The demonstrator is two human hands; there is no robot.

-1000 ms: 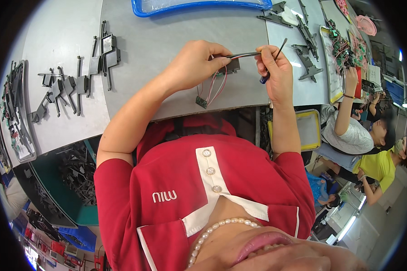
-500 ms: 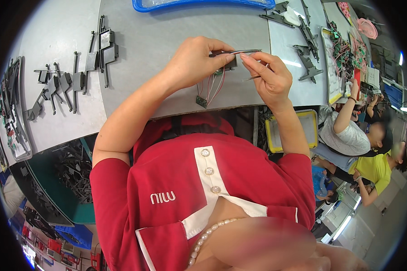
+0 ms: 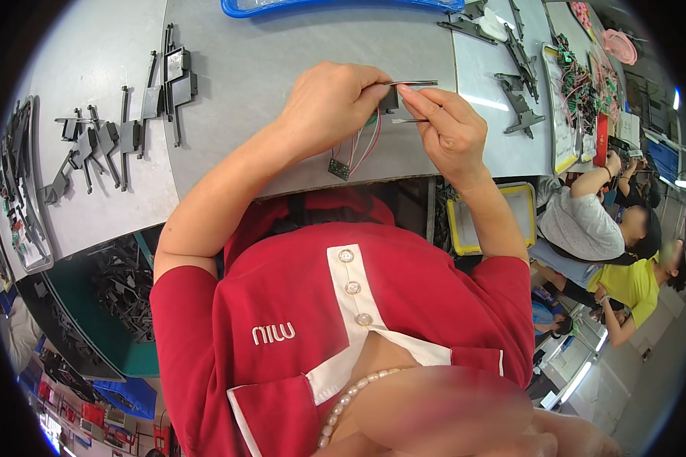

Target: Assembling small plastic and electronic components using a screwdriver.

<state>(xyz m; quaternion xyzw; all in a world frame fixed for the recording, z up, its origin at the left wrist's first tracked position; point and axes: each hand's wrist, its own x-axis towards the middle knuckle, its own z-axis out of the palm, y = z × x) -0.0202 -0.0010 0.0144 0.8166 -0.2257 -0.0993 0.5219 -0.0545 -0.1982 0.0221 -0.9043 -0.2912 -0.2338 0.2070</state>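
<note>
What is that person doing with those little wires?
A person in a red shirt works at a grey table. The left hand pinches a small dark part with thin coloured wires hanging down to a tiny circuit board. The right hand holds a thin metal tool close to that part. Black plastic pieces lie to the left.

Factory assembly line, long grey workbench [image 3: 282,68], rows of black plastic parts [image 3: 99,145] laid out, trays of wired circuit boards [image 3: 575,84], blue tray [image 3: 335,6], seated co-workers [image 3: 587,221] along the same bench, yellow bin [image 3: 520,199] underneath.
</note>
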